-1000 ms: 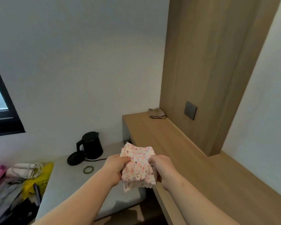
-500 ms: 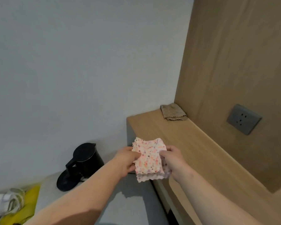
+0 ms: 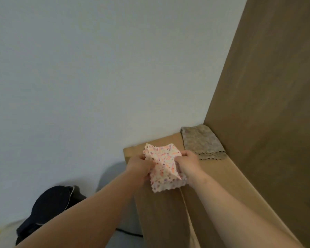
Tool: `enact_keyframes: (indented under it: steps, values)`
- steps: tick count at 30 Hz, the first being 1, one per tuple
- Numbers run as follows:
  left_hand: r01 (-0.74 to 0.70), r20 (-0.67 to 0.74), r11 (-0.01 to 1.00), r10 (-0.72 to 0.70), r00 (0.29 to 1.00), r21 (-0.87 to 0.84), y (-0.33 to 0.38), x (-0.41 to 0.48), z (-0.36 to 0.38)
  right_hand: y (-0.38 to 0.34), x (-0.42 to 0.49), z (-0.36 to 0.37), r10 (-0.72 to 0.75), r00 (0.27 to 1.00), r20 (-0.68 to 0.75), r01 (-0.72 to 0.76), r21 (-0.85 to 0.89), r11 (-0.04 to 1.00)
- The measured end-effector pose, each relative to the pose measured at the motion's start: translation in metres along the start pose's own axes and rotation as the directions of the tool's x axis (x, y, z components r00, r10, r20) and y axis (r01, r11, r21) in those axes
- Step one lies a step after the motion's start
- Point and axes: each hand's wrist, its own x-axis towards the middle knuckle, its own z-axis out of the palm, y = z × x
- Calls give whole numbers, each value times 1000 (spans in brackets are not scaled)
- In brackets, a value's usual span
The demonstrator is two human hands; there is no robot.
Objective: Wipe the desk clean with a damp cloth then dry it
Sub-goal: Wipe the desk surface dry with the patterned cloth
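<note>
A folded white cloth with pink and orange flecks [image 3: 164, 166] hangs between both hands above the far end of the wooden desk [image 3: 170, 221]. My left hand [image 3: 139, 166] grips its left edge. My right hand [image 3: 189, 162] pinches its right edge. A folded brown cloth [image 3: 201, 140] lies in the desk's far corner, just beyond my right hand, against the wooden wall panel.
A wooden wall panel [image 3: 268, 104] rises along the desk's right side and a white wall closes off its far end. A black kettle [image 3: 48, 210] stands on the lower grey surface [image 3: 127, 224] to the left of the desk.
I have moved closer to the desk's far corner. Both hands carried the flecked cloth forward, from beside the desk edge to above its far end near the brown cloth.
</note>
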Motion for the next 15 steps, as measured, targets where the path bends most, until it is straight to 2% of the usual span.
enact_keyframes:
  steps: [6,12,15]
  values:
    - [45,-13,999,-45,999,-11,8,53,29,-8,57,1,-49,997,-66,40,-121,992]
    - [-116,-96,971,138,986,207,13,79,41,-13,75,14,-131,986,-105,100,-255,962]
    - [-151,-128,943,196,972,295,16,82,42,-12,73,11,-183,979,-88,145,-328,933]
